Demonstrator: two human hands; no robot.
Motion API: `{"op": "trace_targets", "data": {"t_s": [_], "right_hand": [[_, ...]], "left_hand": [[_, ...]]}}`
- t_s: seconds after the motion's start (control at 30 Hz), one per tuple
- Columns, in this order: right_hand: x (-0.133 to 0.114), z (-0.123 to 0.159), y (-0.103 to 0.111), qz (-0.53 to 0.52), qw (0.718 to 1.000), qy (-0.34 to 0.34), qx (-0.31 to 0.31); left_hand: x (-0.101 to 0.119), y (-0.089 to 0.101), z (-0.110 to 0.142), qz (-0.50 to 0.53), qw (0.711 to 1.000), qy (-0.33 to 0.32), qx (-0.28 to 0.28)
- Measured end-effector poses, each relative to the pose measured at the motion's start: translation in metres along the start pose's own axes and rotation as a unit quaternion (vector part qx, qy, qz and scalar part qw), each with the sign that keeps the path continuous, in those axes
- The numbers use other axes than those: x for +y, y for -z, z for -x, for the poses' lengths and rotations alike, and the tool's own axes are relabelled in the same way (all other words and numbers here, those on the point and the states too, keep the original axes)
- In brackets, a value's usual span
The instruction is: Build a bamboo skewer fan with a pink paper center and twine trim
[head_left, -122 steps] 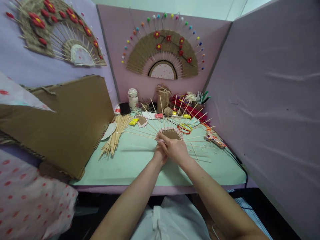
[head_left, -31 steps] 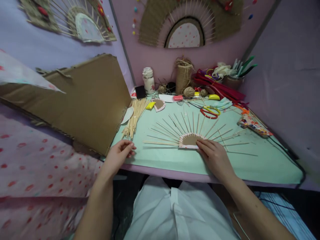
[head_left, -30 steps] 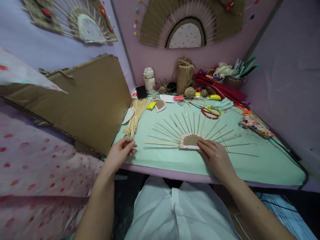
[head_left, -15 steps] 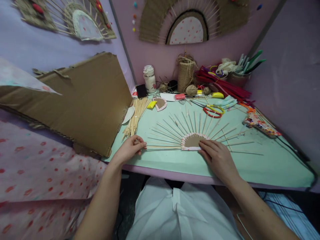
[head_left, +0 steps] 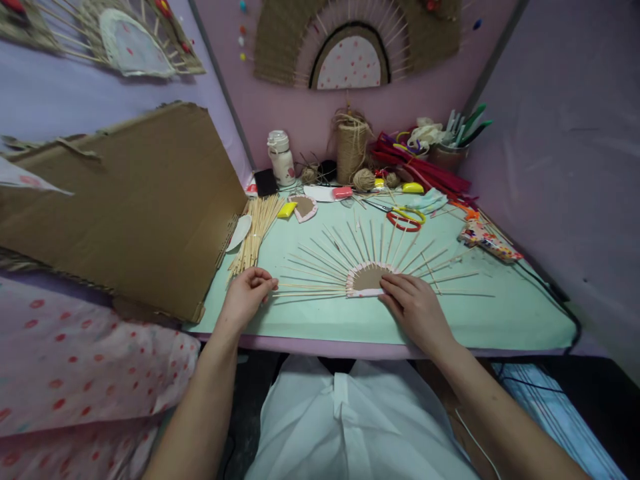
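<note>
A half-round cardboard piece [head_left: 367,277] with a pink-and-white fabric border lies flat on the table. Thin wooden sticks [head_left: 316,265] fan out from its curved edge like rays. My right hand [head_left: 415,308] grips its right side, fingers on top and thumb at the straight lower edge. At the left end of the fan, my left hand [head_left: 249,293] is closed in a pinch at the outer tip of a low stick [head_left: 307,287]. Just beyond that hand lies a bundle of loose sticks [head_left: 257,230].
A large cardboard sheet [head_left: 130,207] leans at the left. Red-and-yellow scissors [head_left: 404,219] lie behind the fan, a patterned glue gun [head_left: 487,241] at right. A white bottle [head_left: 281,159], a twine roll [head_left: 351,150] and a pot of tools [head_left: 453,155] line the back.
The view has shifted, so everything sits further left. My left hand has come slightly off the lowest sticks, whose ends now show apart. My right hand stays on the cardboard half-circle.
</note>
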State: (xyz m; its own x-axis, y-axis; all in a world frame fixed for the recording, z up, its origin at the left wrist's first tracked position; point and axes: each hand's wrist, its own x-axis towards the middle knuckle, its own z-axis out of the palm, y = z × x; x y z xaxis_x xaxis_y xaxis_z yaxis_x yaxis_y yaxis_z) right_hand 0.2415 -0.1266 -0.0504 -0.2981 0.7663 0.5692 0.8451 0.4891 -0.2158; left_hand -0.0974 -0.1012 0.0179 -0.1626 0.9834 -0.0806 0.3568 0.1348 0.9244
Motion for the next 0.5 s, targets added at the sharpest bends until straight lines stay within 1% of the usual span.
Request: {"op": "trace_targets", "data": {"t_s": [0.07, 0.13, 0.33, 0.5], "right_hand": [[0.0005, 0.0004, -0.0005, -0.001, 1.0, -0.002, -0.001], [0.0006, 0.0003, -0.0006, -0.001, 1.0, -0.005, -0.001], [-0.0007, -0.0005, 0.0004, -0.006, 1.0, -0.011, -0.005], [-0.0036, -0.0023, 0.0026, -0.012, 1.0, -0.016, 0.0]], "left_hand": [[0.0006, -0.0011, 0.0011, -0.008, 1.0, -0.008, 0.02], [0.0022, -0.0016, 0.002, -0.012, 0.999, -0.016, 0.028], [0.0068, -0.0012, 0.0025, 0.007, 1.0, -0.018, 0.02], [0.0029, -0.0009, 0.0013, 0.009, 1.0, -0.02, 0.02]]}}
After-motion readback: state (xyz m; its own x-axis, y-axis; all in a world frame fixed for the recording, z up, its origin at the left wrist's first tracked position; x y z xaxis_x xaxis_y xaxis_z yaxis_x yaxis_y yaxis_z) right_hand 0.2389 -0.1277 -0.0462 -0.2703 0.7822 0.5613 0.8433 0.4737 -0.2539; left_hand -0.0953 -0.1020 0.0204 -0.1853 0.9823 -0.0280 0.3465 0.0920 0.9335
